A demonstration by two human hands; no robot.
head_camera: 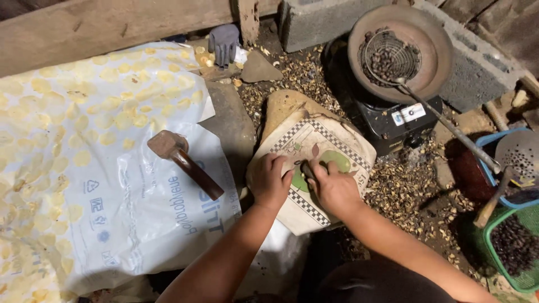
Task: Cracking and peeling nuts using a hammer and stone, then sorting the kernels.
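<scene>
Both my hands rest close together on a worn cloth with a checkered border and green leaf print, draped over a stone. My left hand is curled, its fingers pressing down on the cloth. My right hand pinches a small dark nut between thumb and fingers, right beside the left hand. A wooden-handled hammer lies on the white plastic sack to the left, apart from both hands.
Pale shelled kernels cover the sack. Broken shells litter the ground. A round pan with a wire basket of dark nuts sits on a black stove. A blue basket, a green basket, a grey glove and concrete blocks surround.
</scene>
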